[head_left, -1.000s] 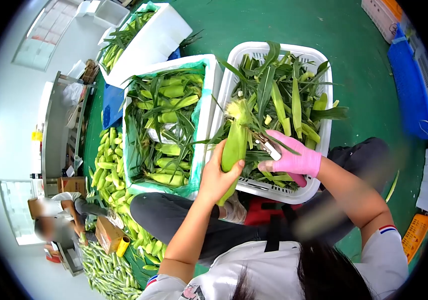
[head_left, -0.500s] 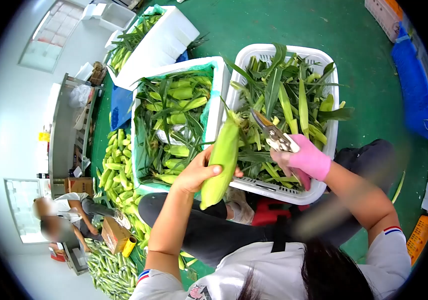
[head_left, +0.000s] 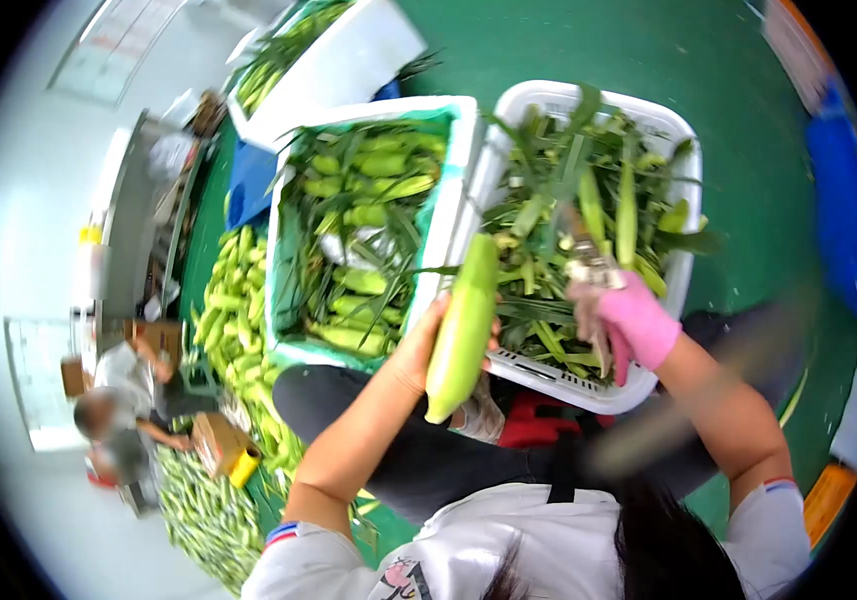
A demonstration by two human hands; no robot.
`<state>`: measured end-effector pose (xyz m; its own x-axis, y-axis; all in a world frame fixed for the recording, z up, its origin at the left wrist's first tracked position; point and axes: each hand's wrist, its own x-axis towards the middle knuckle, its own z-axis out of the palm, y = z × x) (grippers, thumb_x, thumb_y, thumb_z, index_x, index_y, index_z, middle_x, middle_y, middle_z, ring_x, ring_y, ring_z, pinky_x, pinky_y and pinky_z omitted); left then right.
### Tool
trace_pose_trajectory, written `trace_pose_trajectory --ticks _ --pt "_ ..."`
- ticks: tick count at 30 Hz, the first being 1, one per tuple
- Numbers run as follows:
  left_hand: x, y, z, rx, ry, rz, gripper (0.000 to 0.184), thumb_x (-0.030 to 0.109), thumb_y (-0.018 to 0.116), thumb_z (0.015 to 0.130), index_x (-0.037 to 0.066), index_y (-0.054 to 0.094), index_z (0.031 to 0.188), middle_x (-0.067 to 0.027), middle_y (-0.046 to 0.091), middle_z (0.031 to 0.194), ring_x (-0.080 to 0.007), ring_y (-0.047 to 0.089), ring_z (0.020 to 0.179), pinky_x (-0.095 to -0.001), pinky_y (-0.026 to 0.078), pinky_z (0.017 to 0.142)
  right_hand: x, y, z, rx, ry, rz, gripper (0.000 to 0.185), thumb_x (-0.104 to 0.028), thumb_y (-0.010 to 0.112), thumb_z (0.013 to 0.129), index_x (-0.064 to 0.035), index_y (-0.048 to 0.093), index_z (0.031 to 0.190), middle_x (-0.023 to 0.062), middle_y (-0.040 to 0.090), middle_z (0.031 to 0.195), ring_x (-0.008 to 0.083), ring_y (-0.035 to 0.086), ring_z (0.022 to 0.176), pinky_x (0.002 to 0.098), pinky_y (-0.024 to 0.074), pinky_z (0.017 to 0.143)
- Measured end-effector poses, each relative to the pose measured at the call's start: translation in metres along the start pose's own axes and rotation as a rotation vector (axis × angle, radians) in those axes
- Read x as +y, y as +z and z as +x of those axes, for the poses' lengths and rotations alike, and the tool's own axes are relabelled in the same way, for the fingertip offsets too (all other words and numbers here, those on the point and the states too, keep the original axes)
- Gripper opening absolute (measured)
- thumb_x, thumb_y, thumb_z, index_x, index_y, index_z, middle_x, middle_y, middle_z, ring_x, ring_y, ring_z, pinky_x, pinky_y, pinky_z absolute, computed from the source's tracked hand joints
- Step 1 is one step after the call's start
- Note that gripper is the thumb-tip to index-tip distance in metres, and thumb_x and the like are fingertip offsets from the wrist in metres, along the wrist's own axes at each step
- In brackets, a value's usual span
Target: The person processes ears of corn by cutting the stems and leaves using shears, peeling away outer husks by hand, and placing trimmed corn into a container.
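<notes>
A green corn ear in its husk (head_left: 464, 335) is held by my left hand (head_left: 423, 345), its upper end smooth, with no silk showing. My right hand (head_left: 629, 315), in a pink glove, is closed round pruning shears (head_left: 589, 258), which are blurred by motion. The shears are over a white basket (head_left: 691, 190) heaped with husk leaves and trimmings (head_left: 589, 190). Left of the basket stands a white foam box (head_left: 461, 150) lined with green plastic, holding corn ears (head_left: 374, 215) and long leaves.
Another foam box (head_left: 349, 70) with corn stands at the upper left. Piled corn (head_left: 239, 300) lies on the green floor (head_left: 749, 150). Two people sit at the lower left near a cardboard box (head_left: 221, 443). A blue sheet (head_left: 839, 200) is at the right.
The tuft of silk at the ear's tip no longer shows. My left hand has brought the ear lower and turned it. The shears have moved away from the ear, over the basket.
</notes>
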<state>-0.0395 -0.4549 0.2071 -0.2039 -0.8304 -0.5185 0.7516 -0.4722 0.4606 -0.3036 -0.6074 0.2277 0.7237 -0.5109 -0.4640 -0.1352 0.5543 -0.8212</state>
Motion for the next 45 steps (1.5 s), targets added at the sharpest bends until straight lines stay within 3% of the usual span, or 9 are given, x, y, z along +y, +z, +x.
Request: trace_pose_trajectory --ticks 6,10,12,16,18,24,32,38,45 --pt "0.160 -0.162 -0.164 0.299 0.525 -0.231 0.062 0.049 0.043 0.099 -0.007 0.051 0.124 -0.0254 0.064 0.108 -0.0384 0.064 0.090 -0.0458 0.056 0.079 0.024 -0.006 0.019 0.131 0.173 0.355 0.051 -0.045 0.061 0.093 0.0002 0.055 0.116 0.0105 0.065 0.092 0.0256 0.067 0.088 0.0377 0.0557 0.079" --pt "0.222 -0.226 -0.251 1.073 1.180 -0.338 0.068 0.047 0.036 0.100 -0.006 0.036 0.142 -0.0289 0.048 0.139 -0.0425 0.054 0.121 -0.0486 0.047 0.106 0.040 -0.005 0.033 0.080 0.234 0.353 0.054 -0.044 0.063 0.092 0.0018 0.054 0.120 0.0132 0.064 0.099 0.0286 0.067 0.091 0.0398 0.0556 0.082" --pt "0.240 -0.276 -0.254 0.871 1.116 -0.461 0.055 0.040 0.040 0.100 -0.002 0.046 0.136 -0.0237 0.058 0.128 -0.0375 0.060 0.116 -0.0459 0.051 0.102 0.039 -0.002 0.040 0.079 0.205 0.302 0.055 -0.043 0.063 0.092 0.0020 0.054 0.121 0.0135 0.064 0.099 0.0291 0.067 0.093 0.0397 0.0555 0.082" --pt "0.192 -0.277 -0.145 0.836 -0.132 1.219 0.037 0.010 0.056 0.087 0.008 0.066 0.123 -0.0128 0.072 0.111 -0.0274 0.068 0.100 -0.0381 0.055 0.086 0.037 -0.001 0.050 0.099 0.152 0.245 0.056 -0.042 0.063 0.092 0.0027 0.052 0.124 0.0141 0.064 0.100 0.0296 0.066 0.096 0.0393 0.0552 0.083" --pt "0.142 -0.322 -0.096 0.297 -0.614 2.120 0.050 0.004 0.065 0.080 0.012 0.064 0.129 -0.0161 0.063 0.127 -0.0325 0.060 0.116 -0.0471 0.048 0.098 0.037 -0.004 0.049 0.099 0.136 0.242 0.057 -0.041 0.062 0.093 0.0034 0.051 0.126 0.0155 0.063 0.105 0.0301 0.066 0.099 0.0403 0.0547 0.086" --pt "0.118 -0.312 -0.083 0.186 -0.726 2.445 0.080 0.037 0.086 0.064 0.027 0.054 0.137 -0.0112 0.054 0.132 -0.0354 0.049 0.126 -0.0504 0.047 0.097 0.033 -0.012 0.036 0.113 0.107 0.306 0.054 -0.037 0.061 0.093 0.0034 0.050 0.127 0.0149 0.062 0.106 0.0301 0.065 0.102 0.0397 0.0543 0.088" --pt "0.143 -0.127 -0.108 0.414 0.069 1.187 0.066 0.028 0.072 0.081 0.000 0.045 0.134 -0.0095 0.064 0.105 -0.0170 0.064 0.088 -0.0311 0.053 0.081 0.017 0.004 0.020 -0.058 0.086 0.092 0.052 -0.019 0.068 0.086 -0.0003 0.049 0.130 0.0064 0.061 0.100 0.0172 0.061 0.092 0.0323 0.0524 0.080" --pt "0.068 -0.010 -0.009 0.163 0.387 0.773 0.100 0.087 0.050 0.074 0.002 0.052 0.126 -0.0089 0.063 0.102 -0.0183 0.063 0.086 -0.0323 0.053 0.078 0.001 0.011 0.013 -0.086 -0.087 -0.068 0.064 -0.010 0.072 0.080 -0.0052 0.045 0.138 0.0016 0.055 0.103 0.0101 0.056 0.093 0.0258 0.0482 0.081" --pt "0.042 0.044 0.066 0.094 0.361 1.202 0.073 0.048 0.070 0.088 0.000 0.048 0.139 -0.0100 0.065 0.108 -0.0151 0.064 0.084 -0.0299 0.053 0.074 -0.024 -0.029 0.000 0.153 -0.292 -0.538 0.075 -0.024 0.080 0.074 -0.0022 0.044 0.136 0.0106 0.060 0.107 0.0215 0.060 0.097 0.0332 0.0496 0.087"
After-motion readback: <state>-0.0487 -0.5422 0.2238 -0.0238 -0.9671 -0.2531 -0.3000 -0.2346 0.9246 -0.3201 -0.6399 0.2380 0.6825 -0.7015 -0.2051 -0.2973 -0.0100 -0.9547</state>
